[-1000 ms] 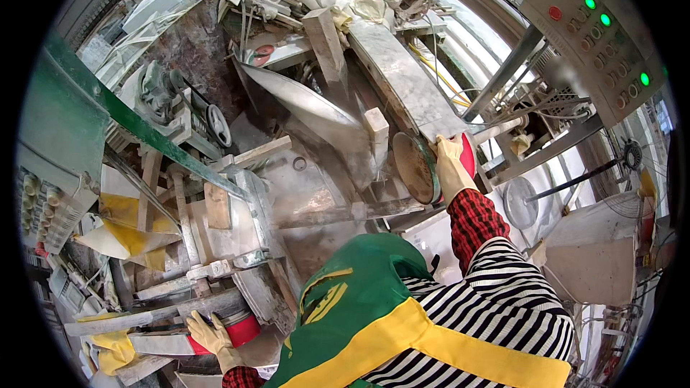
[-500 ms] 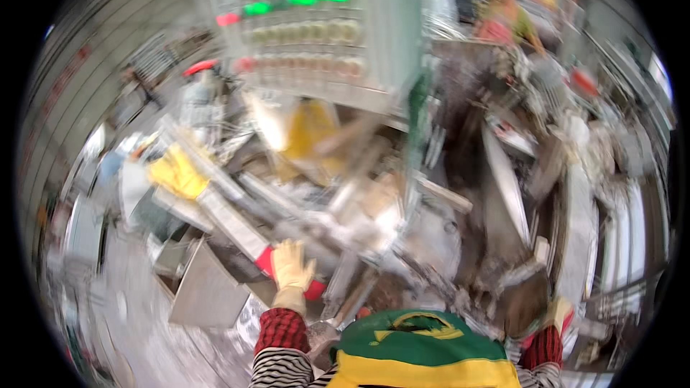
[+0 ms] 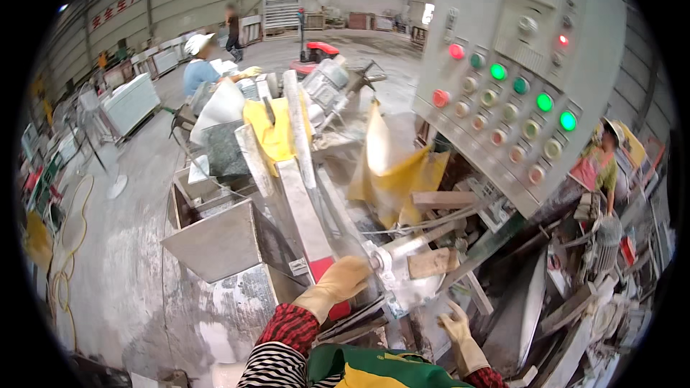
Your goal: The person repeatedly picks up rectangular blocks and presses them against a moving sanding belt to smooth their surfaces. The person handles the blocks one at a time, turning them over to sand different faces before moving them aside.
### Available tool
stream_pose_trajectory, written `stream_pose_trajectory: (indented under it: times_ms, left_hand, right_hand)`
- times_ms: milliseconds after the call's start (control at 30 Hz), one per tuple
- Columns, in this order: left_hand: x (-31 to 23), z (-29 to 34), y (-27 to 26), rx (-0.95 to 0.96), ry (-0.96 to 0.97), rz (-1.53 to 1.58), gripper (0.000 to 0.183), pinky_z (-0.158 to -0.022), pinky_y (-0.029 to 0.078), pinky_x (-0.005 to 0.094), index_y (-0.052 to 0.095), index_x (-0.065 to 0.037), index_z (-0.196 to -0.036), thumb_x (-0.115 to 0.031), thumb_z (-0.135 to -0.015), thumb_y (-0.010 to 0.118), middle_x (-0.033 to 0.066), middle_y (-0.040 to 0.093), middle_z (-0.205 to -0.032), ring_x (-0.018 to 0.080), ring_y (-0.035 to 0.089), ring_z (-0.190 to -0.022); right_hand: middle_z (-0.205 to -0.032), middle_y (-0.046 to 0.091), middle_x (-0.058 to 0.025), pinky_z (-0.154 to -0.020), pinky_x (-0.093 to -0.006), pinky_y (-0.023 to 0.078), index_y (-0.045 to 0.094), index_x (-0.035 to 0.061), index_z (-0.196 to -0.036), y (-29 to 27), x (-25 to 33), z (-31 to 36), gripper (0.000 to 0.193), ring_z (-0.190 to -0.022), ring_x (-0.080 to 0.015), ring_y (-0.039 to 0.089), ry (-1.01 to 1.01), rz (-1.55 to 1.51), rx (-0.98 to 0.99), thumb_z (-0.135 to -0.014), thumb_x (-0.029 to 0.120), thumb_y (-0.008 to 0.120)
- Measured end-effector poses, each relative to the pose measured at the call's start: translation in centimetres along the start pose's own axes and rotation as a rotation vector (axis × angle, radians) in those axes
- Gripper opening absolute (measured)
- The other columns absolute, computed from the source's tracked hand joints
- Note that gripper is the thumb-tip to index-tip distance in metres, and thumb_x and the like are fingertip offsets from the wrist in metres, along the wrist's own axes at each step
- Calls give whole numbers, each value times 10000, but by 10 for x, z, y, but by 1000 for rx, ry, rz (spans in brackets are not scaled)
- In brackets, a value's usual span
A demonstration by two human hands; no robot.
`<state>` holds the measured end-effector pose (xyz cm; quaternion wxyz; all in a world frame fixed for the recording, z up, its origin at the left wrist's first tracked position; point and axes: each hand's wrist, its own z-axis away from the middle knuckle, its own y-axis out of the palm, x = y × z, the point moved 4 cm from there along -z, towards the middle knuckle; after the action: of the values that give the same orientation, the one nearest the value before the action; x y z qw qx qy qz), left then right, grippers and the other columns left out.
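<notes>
My left hand (image 3: 339, 284), in a cream rubber glove, is closed over the red end (image 3: 321, 267) of a long pale belt or board, beside a round metal shaft end (image 3: 378, 259). Its fingertips are hidden, so what it grips, if anything, cannot be made out. Lower right of it, my right hand (image 3: 461, 332), gloved the same way, is open with fingers apart above wooden and metal pieces. A grey control panel (image 3: 521, 72) with lit green and red buttons stands ahead to the right. A yellow cloth (image 3: 269, 129) lies over the far part of the long board.
Left of my hands stands an open metal box (image 3: 215, 244). Wood blocks (image 3: 433, 264) and a yellow sheet (image 3: 402, 179) lie below the panel. A person in a white hat (image 3: 201, 72) is at the far left, another (image 3: 607, 165) at the right. A yellow hose (image 3: 68, 266) runs along the floor.
The view has swung, so the panel now appears farther right. My left hand has gone from spread fingers to closed; my right hand has come inward from the right, fingers apart.
</notes>
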<state>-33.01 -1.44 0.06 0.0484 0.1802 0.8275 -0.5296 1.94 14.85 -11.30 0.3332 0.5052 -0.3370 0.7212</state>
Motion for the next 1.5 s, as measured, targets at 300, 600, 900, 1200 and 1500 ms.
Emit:
stream_pose_trajectory:
  times_ms: [300, 600, 900, 1200, 1500]
  left_hand:
    - [38, -5, 36, -63, -64, 218, 521, -1032, 416, 396, 560, -41, -1250, -167, -768, 710, 188, 575, -1260, 331, 524, -1189]
    - [46, 4, 30, 5, -345, 387, 434, -1006, 432, 410, 582, -41, -1209, -163, -801, 666, 185, 601, -1218, 338, 545, -1159]
    - [45, 7, 36, 21, -385, 413, 354, -979, 447, 425, 605, -42, -1168, -158, -835, 622, 183, 626, -1176, 345, 567, -1130]
    - [41, 31, 61, -18, -523, 476, 286, -953, 463, 440, 627, -42, -1127, -154, -868, 578, 180, 652, -1134, 351, 589, -1101]
    - [-14, -10, 35, -97, 1, -67, 317, -919, 449, 450, 592, -63, -1011, -164, -725, 682, 139, 587, -1095, 351, 544, -1035]
  right_hand:
    - [-1272, 596, -209, -931, -398, 498, 467, 79, -1384, 250, 147, -112, 637, -1137, -330, 600, -496, 554, 449, -830, 293, 699]
    - [-1346, 423, -285, -932, -546, 469, 315, 142, -1445, 391, 185, -90, 832, -1104, -499, 556, -517, 854, 408, -775, 421, 723]
    - [-1339, 488, -273, -986, -539, 444, 297, 210, -1463, 380, 214, -88, 864, -1206, -463, 523, -235, 1022, 516, -746, 347, 760]
    - [-1283, 579, -198, -970, -445, 492, 291, 71, -1474, 285, 202, -101, 1021, -1165, -321, 593, -469, 473, 457, -646, 226, 868]
    - [-1140, 667, -123, -876, -375, 511, 485, 20, -1371, -6, 37, 35, 622, -1045, -219, 626, 277, -464, -256, -834, 163, 764]
